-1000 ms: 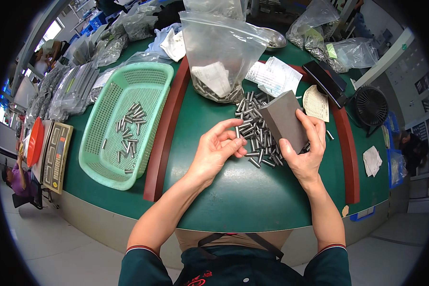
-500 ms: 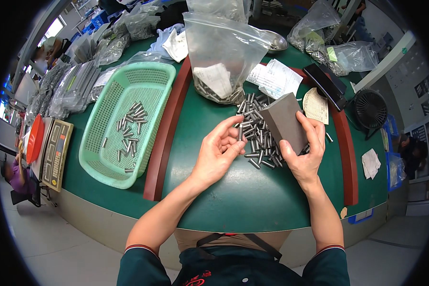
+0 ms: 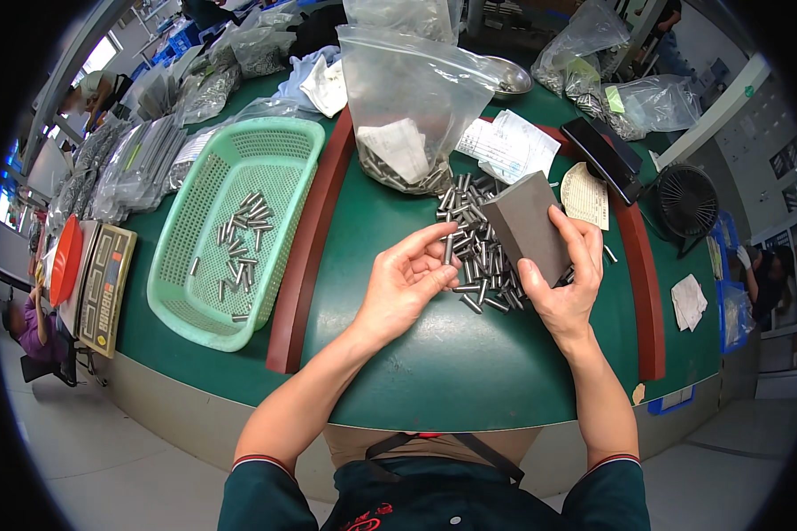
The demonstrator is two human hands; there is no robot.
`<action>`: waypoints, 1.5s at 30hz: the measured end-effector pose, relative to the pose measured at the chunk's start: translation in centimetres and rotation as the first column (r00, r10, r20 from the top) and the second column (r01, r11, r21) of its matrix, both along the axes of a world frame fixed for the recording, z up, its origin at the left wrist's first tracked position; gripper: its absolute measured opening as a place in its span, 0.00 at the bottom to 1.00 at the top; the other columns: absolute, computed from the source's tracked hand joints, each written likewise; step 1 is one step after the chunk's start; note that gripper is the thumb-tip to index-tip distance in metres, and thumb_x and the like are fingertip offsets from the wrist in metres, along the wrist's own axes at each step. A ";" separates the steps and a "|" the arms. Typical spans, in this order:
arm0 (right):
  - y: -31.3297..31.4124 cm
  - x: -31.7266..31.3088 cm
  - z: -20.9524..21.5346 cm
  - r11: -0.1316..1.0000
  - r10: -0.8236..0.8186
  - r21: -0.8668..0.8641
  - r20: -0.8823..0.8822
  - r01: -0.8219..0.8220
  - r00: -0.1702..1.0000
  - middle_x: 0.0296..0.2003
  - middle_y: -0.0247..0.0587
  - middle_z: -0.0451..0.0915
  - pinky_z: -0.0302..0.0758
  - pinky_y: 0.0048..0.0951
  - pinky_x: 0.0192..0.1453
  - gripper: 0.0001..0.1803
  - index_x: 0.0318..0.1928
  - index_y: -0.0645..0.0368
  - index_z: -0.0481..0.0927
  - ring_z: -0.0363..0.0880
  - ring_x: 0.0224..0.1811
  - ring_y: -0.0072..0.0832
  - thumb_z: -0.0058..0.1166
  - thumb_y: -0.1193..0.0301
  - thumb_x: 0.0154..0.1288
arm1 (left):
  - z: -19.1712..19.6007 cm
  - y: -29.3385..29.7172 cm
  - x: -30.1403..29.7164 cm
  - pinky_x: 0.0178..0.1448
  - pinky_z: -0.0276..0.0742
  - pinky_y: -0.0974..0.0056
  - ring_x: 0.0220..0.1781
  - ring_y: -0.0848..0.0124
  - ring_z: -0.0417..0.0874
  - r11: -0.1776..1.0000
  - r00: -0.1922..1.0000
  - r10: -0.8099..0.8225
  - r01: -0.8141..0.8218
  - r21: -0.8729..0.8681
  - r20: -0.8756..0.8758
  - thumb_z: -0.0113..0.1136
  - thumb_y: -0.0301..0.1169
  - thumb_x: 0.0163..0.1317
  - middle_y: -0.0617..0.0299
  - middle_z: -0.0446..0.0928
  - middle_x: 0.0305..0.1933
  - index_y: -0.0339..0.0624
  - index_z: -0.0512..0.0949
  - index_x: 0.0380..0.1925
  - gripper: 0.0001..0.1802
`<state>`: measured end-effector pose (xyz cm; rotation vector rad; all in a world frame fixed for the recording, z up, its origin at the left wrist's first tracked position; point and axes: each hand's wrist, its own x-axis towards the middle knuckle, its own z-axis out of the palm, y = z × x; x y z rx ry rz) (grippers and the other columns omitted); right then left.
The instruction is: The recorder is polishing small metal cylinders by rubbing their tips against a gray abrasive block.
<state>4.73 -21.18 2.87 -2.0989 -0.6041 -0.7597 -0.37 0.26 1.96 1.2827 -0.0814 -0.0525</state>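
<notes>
Between the thumb and fingers of my left hand stands a small metal pin, held roughly upright. My right hand grips a grey-brown rectangular block, tilted, thumb on its near face and fingers along its right edge. Behind and between the hands lies a loose pile of metal pins on the green table; the block hides part of it. To the left, a light green plastic basket holds several more pins scattered on its bottom.
Dark red bars border the work area. Behind the pile stands a clear plastic bag with pins and paper in it. Papers, a black phone and a fan are at the right. A scale sits far left.
My left fingers have shifted slightly on the pin, with the hand almost in place. The right hand and block stay where they were.
</notes>
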 end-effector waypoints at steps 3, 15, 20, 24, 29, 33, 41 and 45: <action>-0.1 -0.1 0.0 1.000 -0.001 0.007 0.004 0.001 1.000 0.42 0.43 0.73 0.70 0.34 0.48 0.35 0.54 0.61 0.78 0.72 0.43 0.34 0.67 0.68 0.38 | 0.1 -0.2 -0.1 0.44 0.78 0.73 0.37 0.79 0.79 1.000 1.000 0.012 -0.012 0.011 0.006 0.58 0.16 0.61 0.63 0.76 0.40 0.36 0.68 0.62 0.28; 0.0 0.0 0.0 1.000 0.004 0.013 0.009 -0.004 1.000 0.41 0.42 0.73 0.70 0.34 0.48 0.35 0.54 0.61 0.78 0.71 0.43 0.34 0.68 0.68 0.38 | 0.0 -0.4 -0.2 0.43 0.73 0.76 0.37 0.82 0.74 0.989 0.993 0.064 -0.076 0.123 0.099 0.60 0.15 0.58 0.66 0.73 0.37 0.36 0.72 0.59 0.27; -0.1 0.0 0.0 1.000 -0.009 0.006 0.009 0.009 1.000 0.41 0.42 0.73 0.69 0.34 0.49 0.35 0.54 0.61 0.78 0.71 0.43 0.34 0.67 0.68 0.38 | 0.2 -0.4 -0.3 0.47 0.76 0.74 0.39 0.80 0.77 0.988 0.992 0.066 -0.079 0.133 0.103 0.60 0.15 0.58 0.64 0.76 0.40 0.36 0.71 0.59 0.26; -0.3 0.2 0.2 1.000 -0.017 0.007 0.022 0.017 1.000 0.42 0.42 0.73 0.70 0.34 0.49 0.35 0.54 0.61 0.78 0.72 0.43 0.34 0.67 0.68 0.39 | 0.3 0.0 -0.1 0.48 0.78 0.72 0.40 0.78 0.80 1.000 1.000 -0.003 0.003 0.016 0.027 0.59 0.16 0.59 0.60 0.78 0.41 0.36 0.70 0.60 0.27; -0.4 0.2 0.3 0.999 -0.023 0.040 0.002 0.023 1.000 0.42 0.42 0.72 0.71 0.33 0.48 0.34 0.54 0.62 0.78 0.72 0.44 0.34 0.67 0.69 0.39 | 0.6 0.2 0.0 0.49 0.80 0.69 0.43 0.72 0.83 0.996 0.997 -0.057 0.052 -0.077 -0.056 0.57 0.19 0.62 0.52 0.79 0.45 0.35 0.67 0.62 0.27; -0.6 0.3 0.5 0.999 -0.036 0.035 0.006 0.036 0.999 0.42 0.42 0.72 0.72 0.32 0.48 0.34 0.54 0.62 0.78 0.72 0.44 0.34 0.67 0.69 0.40 | 0.6 0.2 0.0 0.50 0.80 0.69 0.43 0.71 0.83 0.994 0.996 -0.071 0.066 -0.086 -0.048 0.56 0.19 0.63 0.51 0.79 0.47 0.34 0.66 0.63 0.27; -0.6 0.3 0.5 0.999 -0.036 0.026 0.022 0.036 0.999 0.42 0.42 0.71 0.72 0.32 0.47 0.34 0.54 0.62 0.78 0.72 0.43 0.33 0.67 0.69 0.40 | 0.6 0.2 0.1 0.50 0.79 0.67 0.43 0.70 0.83 0.992 0.994 -0.106 0.104 -0.070 -0.038 0.55 0.22 0.66 0.49 0.79 0.48 0.35 0.64 0.65 0.27; -0.6 0.3 0.5 0.999 -0.035 0.037 0.016 0.034 0.999 0.42 0.42 0.72 0.72 0.32 0.47 0.34 0.54 0.62 0.78 0.72 0.43 0.33 0.67 0.69 0.40 | 0.5 0.4 0.2 0.51 0.78 0.67 0.44 0.70 0.83 0.977 0.986 -0.148 0.133 -0.167 -0.082 0.56 0.23 0.66 0.48 0.79 0.49 0.36 0.63 0.66 0.28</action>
